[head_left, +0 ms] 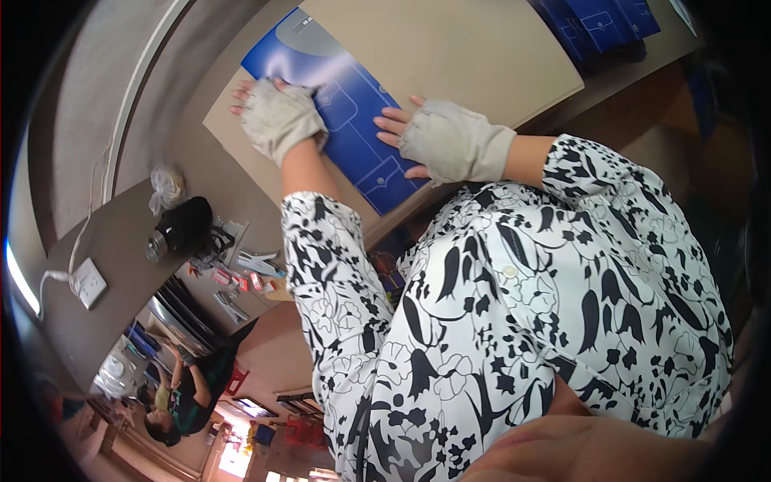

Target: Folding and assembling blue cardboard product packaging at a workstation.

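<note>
A glossy blue printed sheet or folder (349,132) with pale outlined shapes lies flat on large tan board (213,116). My left hand (281,116), in a pale fingerless glove, rests across its left edge with fingers spread and nothing in them. At the sheet's right edge is my right hand (458,140), gloved likewise. Its fingers are stretched out, the tips on or just over the blue surface. What lies under my palms is hidden.
More tan board (482,48) lies to the right. Beyond it sits a pile of blue printed pieces (598,28). On the left are a dark bottle (185,225), a clear plastic bag (166,186), a stapler-like tool (259,262) and a white power socket (90,283). Another person (189,394) works farther off.
</note>
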Available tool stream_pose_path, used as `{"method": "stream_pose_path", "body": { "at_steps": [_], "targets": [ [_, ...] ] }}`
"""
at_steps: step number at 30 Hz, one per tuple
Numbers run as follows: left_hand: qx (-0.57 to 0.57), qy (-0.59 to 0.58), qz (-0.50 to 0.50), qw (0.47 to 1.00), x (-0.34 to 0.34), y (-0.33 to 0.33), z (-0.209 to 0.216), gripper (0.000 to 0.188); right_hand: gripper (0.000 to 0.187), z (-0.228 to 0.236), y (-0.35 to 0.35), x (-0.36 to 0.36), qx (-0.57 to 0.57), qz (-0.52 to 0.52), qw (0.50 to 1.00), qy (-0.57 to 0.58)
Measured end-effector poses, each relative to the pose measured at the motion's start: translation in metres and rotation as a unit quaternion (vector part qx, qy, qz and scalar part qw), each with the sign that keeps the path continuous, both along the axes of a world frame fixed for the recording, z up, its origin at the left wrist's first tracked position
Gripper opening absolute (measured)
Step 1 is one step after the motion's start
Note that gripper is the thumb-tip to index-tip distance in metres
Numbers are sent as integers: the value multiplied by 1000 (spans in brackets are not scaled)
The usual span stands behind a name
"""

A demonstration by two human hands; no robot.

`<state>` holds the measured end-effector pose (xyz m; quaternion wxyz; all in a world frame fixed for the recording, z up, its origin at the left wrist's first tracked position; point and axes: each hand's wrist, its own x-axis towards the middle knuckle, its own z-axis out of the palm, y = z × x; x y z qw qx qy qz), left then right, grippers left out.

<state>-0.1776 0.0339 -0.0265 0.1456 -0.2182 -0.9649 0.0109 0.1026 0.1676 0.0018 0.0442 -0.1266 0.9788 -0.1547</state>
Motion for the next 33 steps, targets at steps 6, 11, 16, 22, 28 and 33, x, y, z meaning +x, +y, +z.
{"method": "stream_pose_path", "body": {
  "at_steps": [6, 11, 16, 22, 28, 33],
  "targets": [
    [-30, 0, 34, 999, -67, 23, 46, 90, 80, -7, -18, 50, -72, -25, 997, 1],
    [23, 16, 34, 999, -72, 40, 66, 86, 81, -5, -32, 63, -110, -40, 993, -19],
    [-59, 143, -44, 987, -29, 23, 67, 84, 82, -12, -22, 41, -83, -39, 996, 18],
    [17, 85, -58, 995, 72, -59, 13, 74, 82, -11, -15, 2, -8, -15, 999, 51],
    [19, 23, -43, 999, 194, -80, -15, 65, 82, -30, 20, -40, 43, -5, 993, 113],
    [422, -283, 21, 861, 168, -144, -35, 61, 83, -32, 4, -59, 56, 3, 991, 124]
  ]
}}
